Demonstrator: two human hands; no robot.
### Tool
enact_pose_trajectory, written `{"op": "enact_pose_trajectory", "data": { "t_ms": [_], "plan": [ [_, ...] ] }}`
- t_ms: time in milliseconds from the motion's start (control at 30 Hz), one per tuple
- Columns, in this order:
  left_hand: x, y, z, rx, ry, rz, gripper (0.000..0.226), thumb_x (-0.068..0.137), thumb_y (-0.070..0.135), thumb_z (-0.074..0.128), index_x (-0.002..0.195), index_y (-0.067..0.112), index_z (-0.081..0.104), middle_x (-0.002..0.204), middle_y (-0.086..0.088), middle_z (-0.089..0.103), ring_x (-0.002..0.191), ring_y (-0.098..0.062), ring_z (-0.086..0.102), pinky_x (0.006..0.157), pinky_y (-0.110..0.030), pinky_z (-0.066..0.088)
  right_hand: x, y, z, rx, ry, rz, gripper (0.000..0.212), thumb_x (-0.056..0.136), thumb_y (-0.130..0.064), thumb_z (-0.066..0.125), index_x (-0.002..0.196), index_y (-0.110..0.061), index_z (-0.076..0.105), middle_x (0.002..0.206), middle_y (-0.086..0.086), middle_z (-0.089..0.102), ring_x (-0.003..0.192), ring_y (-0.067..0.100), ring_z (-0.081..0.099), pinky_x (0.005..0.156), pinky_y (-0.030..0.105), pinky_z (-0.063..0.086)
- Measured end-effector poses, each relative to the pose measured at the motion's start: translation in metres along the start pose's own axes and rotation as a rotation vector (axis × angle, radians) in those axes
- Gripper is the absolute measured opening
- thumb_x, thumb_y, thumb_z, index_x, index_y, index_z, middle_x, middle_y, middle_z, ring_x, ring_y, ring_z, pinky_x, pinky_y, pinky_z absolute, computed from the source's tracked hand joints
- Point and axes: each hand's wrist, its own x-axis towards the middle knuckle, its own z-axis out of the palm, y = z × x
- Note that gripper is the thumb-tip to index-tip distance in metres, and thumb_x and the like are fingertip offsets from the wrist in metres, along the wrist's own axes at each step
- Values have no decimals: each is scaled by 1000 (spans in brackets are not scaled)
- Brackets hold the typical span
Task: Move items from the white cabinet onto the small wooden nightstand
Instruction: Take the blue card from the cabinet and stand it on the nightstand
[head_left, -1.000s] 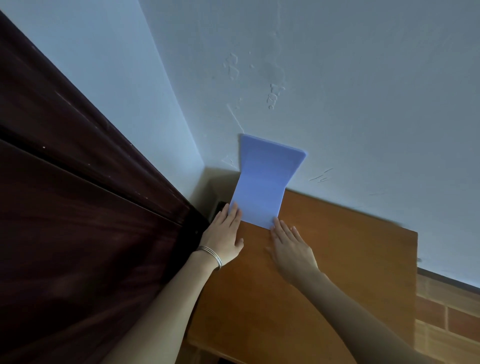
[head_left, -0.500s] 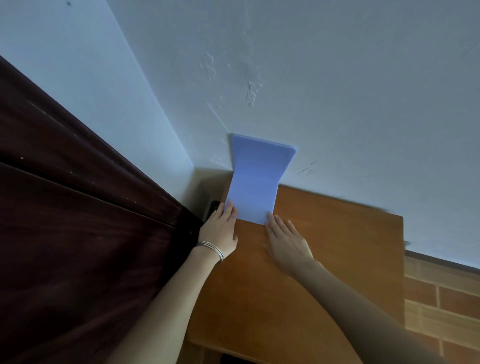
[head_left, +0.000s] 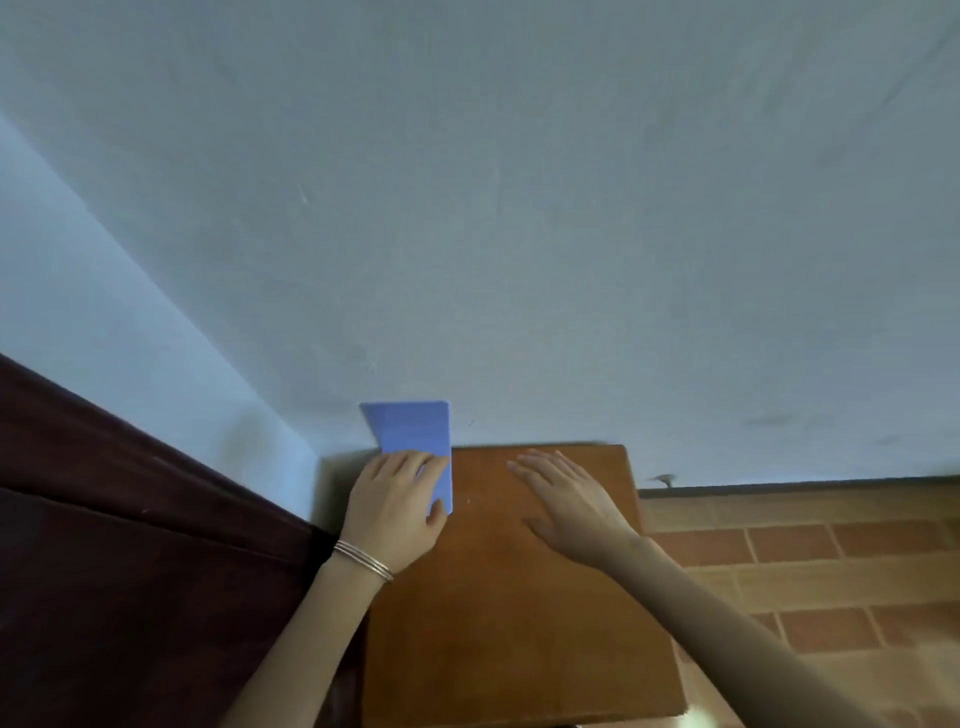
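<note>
Nightstand (head_left: 519, 597), small, wooden: 1.
Blue folded sheet (head_left: 410, 431), on the nightstand top: 1.
Hands: 2, namely left hand (head_left: 395, 512) and right hand (head_left: 566, 499).
Bangles (head_left: 363, 560), thin, metal, on the left wrist: at least 2; the exact number is too blurred to tell.
Dark wooden panel (head_left: 130, 571): 1.
Walls: 2, namely left wall (head_left: 104, 312) and back wall (head_left: 571, 234), meeting in 1 corner.
Brick-tiled floor (head_left: 831, 597): 1.

matt wooden nightstand (head_left: 519, 597), smooth matt blue folder (head_left: 415, 428) (plastic, seemingly), shiny metal bangles (head_left: 363, 560), rough brick floor (head_left: 831, 571).
</note>
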Motion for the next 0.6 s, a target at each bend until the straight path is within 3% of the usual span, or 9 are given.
{"op": "enact_pose_trajectory", "data": {
  "t_ms": [100, 167, 333, 433, 600],
  "plan": [
    [11, 48, -58, -12, 50, 161, 45, 73, 33, 43, 104, 13, 68, 97, -1, 67, 91, -22, 62, 81, -38, 49, -55, 4, -64, 73, 135, 112, 61, 86, -35, 60, 140, -19, 35, 143, 2, 40, 134, 18, 32, 114, 35, 22],
    [16, 82, -88, -15, 66, 243, 44, 76, 34, 45, 108, 14, 67, 103, -2, 66, 98, -23, 60, 88, -41, 48, -96, 9, -99, 54, 222, 166, 59, 85, -37, 59, 137, -18, 39, 140, 2, 44, 133, 18, 35, 113, 35, 20],
    [21, 179, -132, -27, 35, 448, 46, 78, 40, 43, 111, 16, 66, 106, -1, 66, 102, -22, 60, 93, -44, 45, -212, 10, -161, -20, 385, 373, 61, 88, -56, 32, 136, -21, 42, 139, -2, 47, 132, 16, 37, 112, 42, 25],
    [18, 241, -145, -46, 0, 595, 46, 78, 41, 43, 111, 19, 66, 106, 1, 66, 102, -20, 61, 92, -42, 45, -290, 5, -175, -100, 404, 493, 61, 91, -60, 22, 135, -24, 42, 137, -4, 49, 131, 16, 40, 111, 45, 25],
    [-10, 351, -146, -90, -53, 851, 45, 79, 43, 42, 108, 21, 67, 103, 4, 68, 96, -16, 63, 86, -38, 49, -430, -11, -159, -164, 392, 723, 53, 91, -55, 29, 136, -29, 39, 137, -6, 50, 127, 14, 43, 107, 45, 32]
  ]
}}
